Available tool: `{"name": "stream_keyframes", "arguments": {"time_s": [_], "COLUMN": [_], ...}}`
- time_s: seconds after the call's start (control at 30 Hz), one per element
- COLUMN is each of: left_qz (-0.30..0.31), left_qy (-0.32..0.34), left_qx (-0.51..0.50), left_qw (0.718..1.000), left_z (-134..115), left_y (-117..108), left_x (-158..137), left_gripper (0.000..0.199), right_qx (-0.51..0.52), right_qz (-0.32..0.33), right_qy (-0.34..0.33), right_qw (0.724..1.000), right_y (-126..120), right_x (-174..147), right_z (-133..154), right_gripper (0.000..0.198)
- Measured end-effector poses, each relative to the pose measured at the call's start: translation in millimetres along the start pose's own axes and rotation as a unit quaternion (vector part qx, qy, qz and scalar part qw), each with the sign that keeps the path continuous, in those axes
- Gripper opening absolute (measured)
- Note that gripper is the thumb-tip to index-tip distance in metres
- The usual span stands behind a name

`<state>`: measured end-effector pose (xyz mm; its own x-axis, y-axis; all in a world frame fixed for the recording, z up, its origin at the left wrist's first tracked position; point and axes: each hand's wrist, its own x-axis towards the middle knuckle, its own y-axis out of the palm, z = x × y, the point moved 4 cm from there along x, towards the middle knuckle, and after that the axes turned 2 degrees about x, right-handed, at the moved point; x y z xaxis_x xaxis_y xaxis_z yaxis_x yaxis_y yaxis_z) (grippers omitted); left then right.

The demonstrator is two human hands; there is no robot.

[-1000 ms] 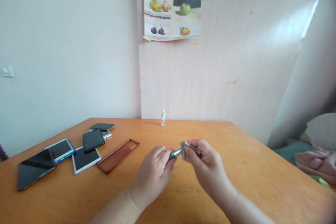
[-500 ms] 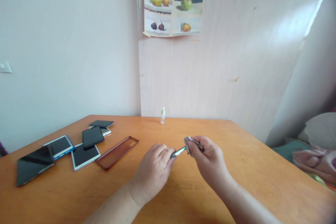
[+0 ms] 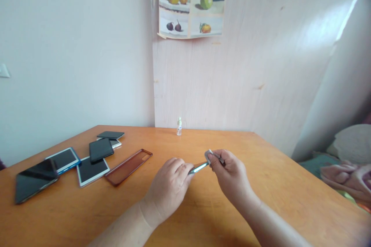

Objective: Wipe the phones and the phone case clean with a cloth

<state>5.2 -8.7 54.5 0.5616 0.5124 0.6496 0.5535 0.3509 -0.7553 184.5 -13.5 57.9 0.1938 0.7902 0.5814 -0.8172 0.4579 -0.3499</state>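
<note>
- The desk (image 3: pixel 275 185) is spreading under everything, with a handful of flat devices (image 3: pixel 101 149) lying close together on its left side, some overlapping.
- The largest of these, a dark tablet (image 3: pixel 36 183), is resting nearest the left edge.
- The left hand (image 3: pixel 171 179) is gripping one end of a slim device, fingers bent over the top and thumb below.
- The right hand (image 3: pixel 230 170) is pinching a folded cloth between thumb and fingers.
- A brown case (image 3: pixel 130 168) is lying by itself, just beside the devices.
- The slim device (image 3: pixel 199 167) is hanging between the hands, above the desk. Handling looks partway along — the cloth is meeting its right end, but what is finished and what is left isn't showing. Its bright edge is pointing rightward and slightly away from the person; with so much covered, I'm not telling whether that is the long axis.
- A little bottle (image 3: pixel 179 127) is standing upright at the far edge.
- The folded cloth (image 3: pixel 208 156) is bunching at the fingertips — pale grey, small.
</note>
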Motion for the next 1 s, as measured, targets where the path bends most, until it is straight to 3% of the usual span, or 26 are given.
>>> {"name": "stream_keyframes", "arguments": {"time_s": [0.23, 0.43, 0.53, 0.63, 0.73, 0.87, 1.0], "left_qz": [0.010, 0.023, 0.025, 0.019, 0.015, 0.011, 0.006], "left_qy": [0.007, -0.005, -0.009, -0.009, -0.007, -0.008, -0.008], "left_qx": [-0.011, 0.020, 0.034, 0.037, 0.040, 0.044, 0.034], "left_qw": [1.000, 1.000, 0.999, 0.999, 0.999, 0.999, 0.999], "left_z": [2, 2, 2, 3, 7, 10, 12], "left_y": [2, 1, -1, -2, -3, -2, -2], "left_x": [-1, 0, 0, 0, -1, -3, -3], "left_gripper": [0.024, 0.018, 0.017, 0.018, 0.018, 0.018, 0.021], "right_qx": [-0.006, -0.030, -0.036, -0.012, -0.009, -0.056, -0.051], "right_qz": [0.097, 0.028, 0.013, 0.065, 0.151, 0.181, 0.198], "right_qy": [-0.099, -0.042, -0.067, -0.141, -0.194, -0.195, -0.179], "right_qw": [0.990, 0.998, 0.997, 0.988, 0.969, 0.962, 0.962], "right_y": [16, 3, -1, 5, 14, 17, 17], "right_x": [-28, -4, -1, -12, -24, -23, -18], "right_z": [37, 8, 6, 24, 37, 35, 28], "right_gripper": [0.018, 0.025, 0.020, 0.019, 0.031, 0.037, 0.029]}}
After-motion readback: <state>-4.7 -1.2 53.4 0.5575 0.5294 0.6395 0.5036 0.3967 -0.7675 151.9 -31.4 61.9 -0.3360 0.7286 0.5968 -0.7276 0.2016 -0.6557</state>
